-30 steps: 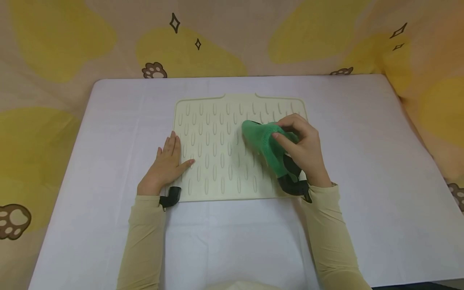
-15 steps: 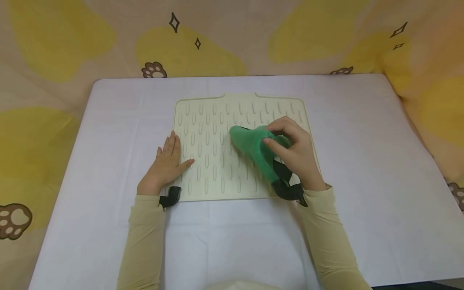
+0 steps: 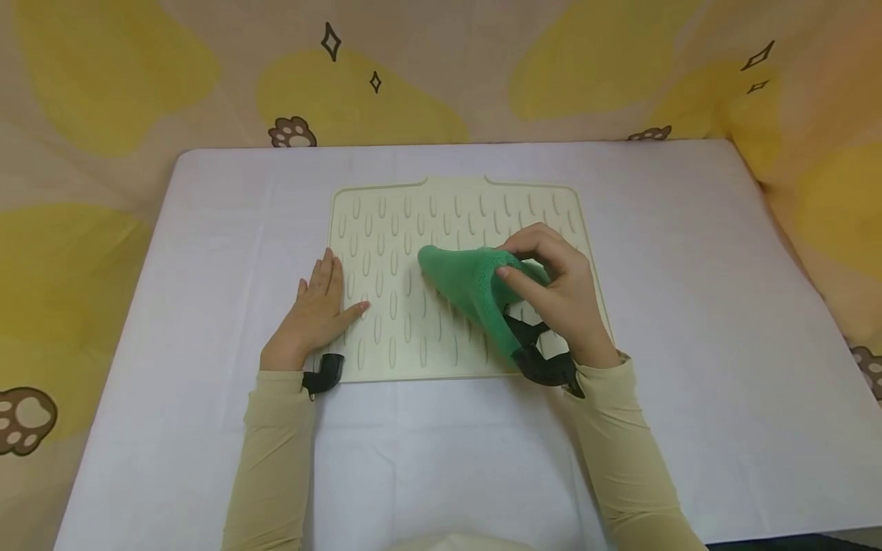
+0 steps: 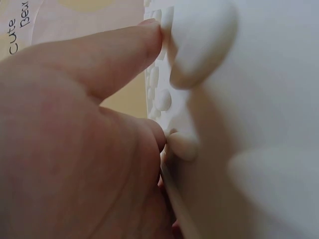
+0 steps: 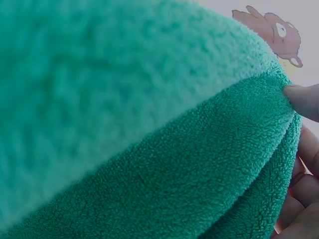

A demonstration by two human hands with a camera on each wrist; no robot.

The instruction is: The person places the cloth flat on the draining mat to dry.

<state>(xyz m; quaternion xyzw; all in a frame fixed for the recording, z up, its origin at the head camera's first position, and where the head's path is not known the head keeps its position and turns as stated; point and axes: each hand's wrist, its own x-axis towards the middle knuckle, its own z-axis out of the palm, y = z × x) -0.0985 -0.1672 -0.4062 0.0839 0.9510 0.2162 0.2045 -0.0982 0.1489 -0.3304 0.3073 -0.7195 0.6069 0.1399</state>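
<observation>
A cream mat (image 3: 386, 337) with raised oval bumps lies on the white table. My left hand (image 3: 310, 314) rests flat on the mat's left edge, thumb spread over the bumps; in the left wrist view the thumb (image 4: 124, 50) touches the bumpy surface. Over the right half of the mat, my right hand (image 3: 565, 291) pinches a green fluffy cloth (image 3: 462, 275) between thumb and fingers. The cloth fans out to the left and down toward the wrist. In the right wrist view the folded cloth (image 5: 174, 149) fills most of the picture, and its underside is hidden.
The white table (image 3: 234, 252) extends around the mat on all sides. Behind it hangs a patterned curtain (image 3: 427, 92) with yellow patches and paw prints. A black wrist mount (image 3: 547, 367) sits beside the lower edge of the cloth; another mount (image 3: 324, 375) is on the left wrist.
My right hand has moved left and slightly nearer to me, and the cloth has shifted left across the mat with it. The left hand has stayed in place.
</observation>
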